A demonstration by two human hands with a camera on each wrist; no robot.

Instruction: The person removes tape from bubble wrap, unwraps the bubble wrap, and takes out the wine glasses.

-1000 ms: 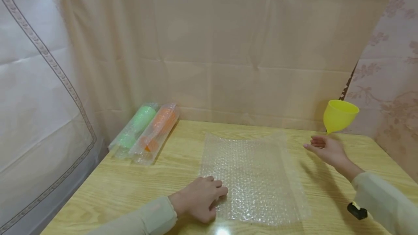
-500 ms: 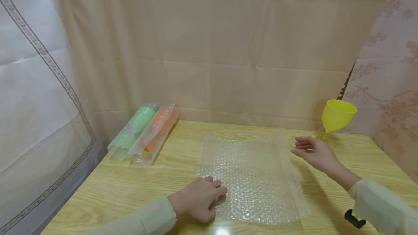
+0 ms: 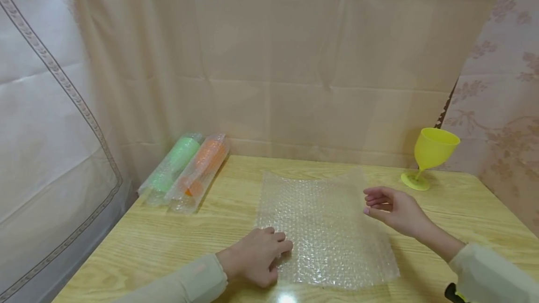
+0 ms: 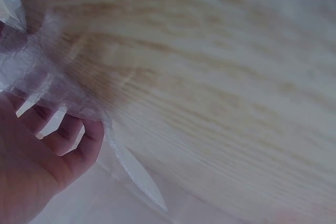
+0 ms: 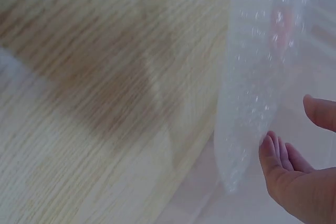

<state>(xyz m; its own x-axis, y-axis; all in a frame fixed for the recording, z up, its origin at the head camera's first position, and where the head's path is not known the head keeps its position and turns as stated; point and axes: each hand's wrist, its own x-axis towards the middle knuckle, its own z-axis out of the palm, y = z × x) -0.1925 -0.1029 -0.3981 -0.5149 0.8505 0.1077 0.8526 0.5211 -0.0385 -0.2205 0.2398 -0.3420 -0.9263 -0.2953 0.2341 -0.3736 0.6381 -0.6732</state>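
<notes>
A clear bubble wrap sheet (image 3: pixel 328 228) lies flat on the wooden table. On its left edge rests my left hand (image 3: pixel 258 257), palm down with the fingers loosely bent; in the left wrist view its fingers (image 4: pixel 92 135) touch the wrap's edge. My right hand (image 3: pixel 397 212) hovers over the sheet's right side, fingers and thumb apart, holding nothing. The right wrist view shows that hand's fingers (image 5: pixel 270 153) beside the wrap (image 5: pixel 249 77). Behind the right hand a yellow plastic goblet (image 3: pixel 435 149) stands upright near the table's back right corner.
Two bubble-wrapped bundles lie side by side at the back left, one with a green object (image 3: pixel 178 160) inside and one with an orange object (image 3: pixel 206 162). A beige cloth (image 3: pixel 269 60) hangs behind the table (image 3: pixel 160 256). A small black item (image 3: pixel 452 292) shows by the right sleeve.
My right hand has moved left and toward me, away from the goblet to the sheet's right side. The goblet's stem and base are now uncovered. My left hand has stayed put.
</notes>
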